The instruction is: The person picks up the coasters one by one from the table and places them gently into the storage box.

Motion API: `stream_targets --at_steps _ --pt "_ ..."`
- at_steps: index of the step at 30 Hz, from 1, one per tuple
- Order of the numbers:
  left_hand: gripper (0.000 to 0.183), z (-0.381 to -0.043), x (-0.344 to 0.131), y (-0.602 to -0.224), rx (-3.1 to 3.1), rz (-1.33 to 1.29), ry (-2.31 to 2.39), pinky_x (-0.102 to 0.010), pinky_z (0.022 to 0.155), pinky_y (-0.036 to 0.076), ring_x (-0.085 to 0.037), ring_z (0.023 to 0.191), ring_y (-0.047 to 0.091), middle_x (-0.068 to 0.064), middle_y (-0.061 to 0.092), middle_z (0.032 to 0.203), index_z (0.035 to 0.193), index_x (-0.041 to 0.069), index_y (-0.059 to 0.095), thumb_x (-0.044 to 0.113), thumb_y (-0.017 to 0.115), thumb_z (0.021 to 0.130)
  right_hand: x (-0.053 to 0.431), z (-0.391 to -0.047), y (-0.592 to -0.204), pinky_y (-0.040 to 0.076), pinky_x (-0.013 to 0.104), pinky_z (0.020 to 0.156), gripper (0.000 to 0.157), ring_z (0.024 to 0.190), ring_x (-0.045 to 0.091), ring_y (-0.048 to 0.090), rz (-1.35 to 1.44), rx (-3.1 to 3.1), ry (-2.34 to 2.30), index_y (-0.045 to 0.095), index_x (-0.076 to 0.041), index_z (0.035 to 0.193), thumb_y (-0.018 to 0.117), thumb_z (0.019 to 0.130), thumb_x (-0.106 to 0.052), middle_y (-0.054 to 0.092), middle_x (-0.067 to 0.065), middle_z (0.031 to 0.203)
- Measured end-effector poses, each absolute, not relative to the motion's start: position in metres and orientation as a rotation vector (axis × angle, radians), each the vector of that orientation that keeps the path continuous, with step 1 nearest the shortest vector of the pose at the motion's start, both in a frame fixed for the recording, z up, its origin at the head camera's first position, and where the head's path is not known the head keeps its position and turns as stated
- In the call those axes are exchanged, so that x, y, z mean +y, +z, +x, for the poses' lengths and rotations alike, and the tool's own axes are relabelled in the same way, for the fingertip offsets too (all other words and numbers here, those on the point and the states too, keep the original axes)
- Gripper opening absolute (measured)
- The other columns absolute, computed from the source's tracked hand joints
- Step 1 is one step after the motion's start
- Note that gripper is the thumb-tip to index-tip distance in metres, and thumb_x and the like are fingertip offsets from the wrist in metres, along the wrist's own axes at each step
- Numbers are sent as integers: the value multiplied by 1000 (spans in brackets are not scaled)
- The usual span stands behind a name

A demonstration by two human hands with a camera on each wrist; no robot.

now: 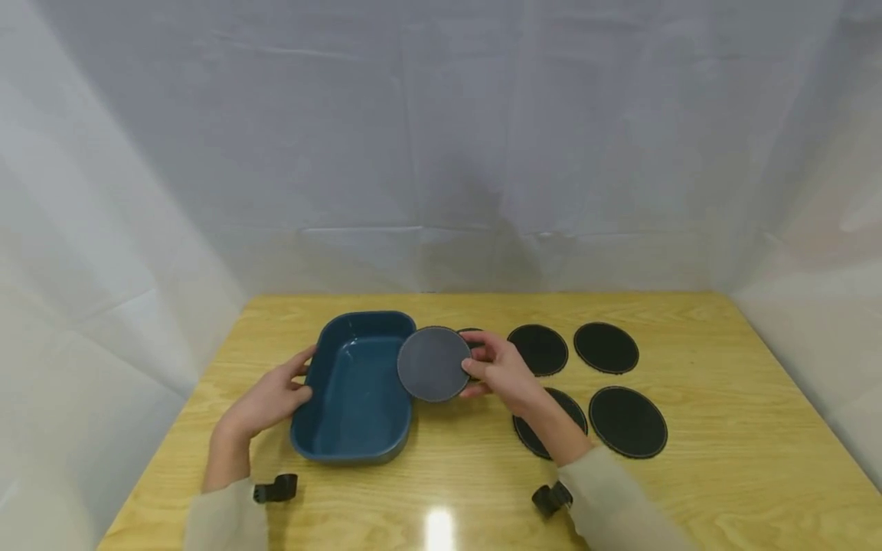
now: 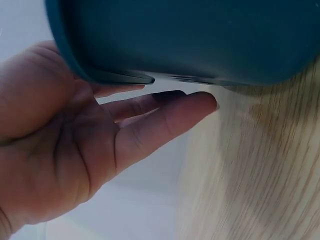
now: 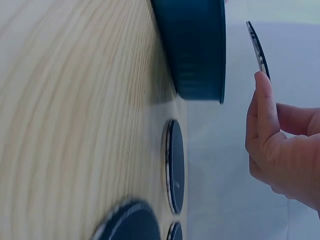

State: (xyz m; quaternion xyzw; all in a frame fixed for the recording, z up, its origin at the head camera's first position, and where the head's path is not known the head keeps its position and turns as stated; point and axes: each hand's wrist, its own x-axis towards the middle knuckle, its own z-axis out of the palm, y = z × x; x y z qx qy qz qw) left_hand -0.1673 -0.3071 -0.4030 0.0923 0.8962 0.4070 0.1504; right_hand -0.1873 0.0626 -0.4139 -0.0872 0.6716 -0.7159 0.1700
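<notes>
A deep blue baking dish stands on the table, its inside showing bare. My left hand holds its left rim, thumb over the edge and the other fingers along the outer wall. In the left wrist view those fingers lie beside the dish wall. My right hand pinches a round dark coaster by its right edge, thumb on top and fingers beneath. That coaster hangs in the air over the dish's right rim, seen nearly edge-on in the right wrist view.
Several black round coasters with stitched edges lie flat to the right, among them a back one and a front one. Another coaster is mostly hidden behind my right hand. White sheeting hangs behind the wooden table.
</notes>
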Motion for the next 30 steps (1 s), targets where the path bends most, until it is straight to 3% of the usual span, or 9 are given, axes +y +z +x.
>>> stream_targets --at_steps 3,5,11,14,17,21,27,30 --pt "70 -167 -308 -404 2571 254 1173 -37 62 49 -35 88 63 -40 33 147 159 3 14 4 47 97 50 -188 -412 56 55 74 51 75 23 67 -257 1875 -2040 43 -1 145 56 96 4 59 17 101" --pt "69 -167 -309 -405 2559 247 1189 -36 63 50 -29 84 63 -41 32 147 159 3 13 5 46 98 41 -188 -411 57 55 74 51 75 22 67 -272 1854 -2030 43 0 145 56 96 5 58 17 101" --pt "66 -164 -311 -409 2525 243 1246 -34 70 52 -40 116 57 -39 32 149 159 3 14 5 44 100 17 -186 -408 56 54 75 54 73 22 67 -301 1783 -2002 42 1 144 56 92 9 55 17 100" --pt "66 -164 -310 -410 2534 249 1259 -34 69 52 -40 115 58 -39 33 148 159 3 16 5 45 99 5 -184 -407 57 53 74 56 71 22 65 -283 1771 -2000 43 3 143 57 90 10 51 17 102" --pt "67 -166 -309 -410 2553 262 1261 -35 63 51 -30 89 64 -38 35 148 158 3 18 3 45 98 -7 -182 -407 59 46 71 55 69 22 63 -264 1791 -1984 46 3 141 59 89 10 47 15 102" --pt "68 -169 -308 -409 2574 286 1256 -34 55 48 -18 55 48 -38 38 146 158 3 20 0 45 95 -24 -181 -408 60 37 65 51 68 20 61 -261 1824 -1956 49 5 139 60 89 10 47 11 94" --pt "67 -170 -308 -409 2592 304 1250 -35 55 49 -19 50 47 -38 41 143 157 1 22 -2 45 94 -52 -181 -415 59 35 63 47 66 18 58 -249 1893 -1929 51 8 134 62 88 10 46 8 87" --pt "66 -170 -307 -408 2599 318 1242 -34 56 50 -19 55 53 -38 42 143 157 0 22 -2 44 94 -62 -181 -416 59 35 60 46 63 17 58 -231 1940 -1926 53 9 131 63 86 11 45 7 84"
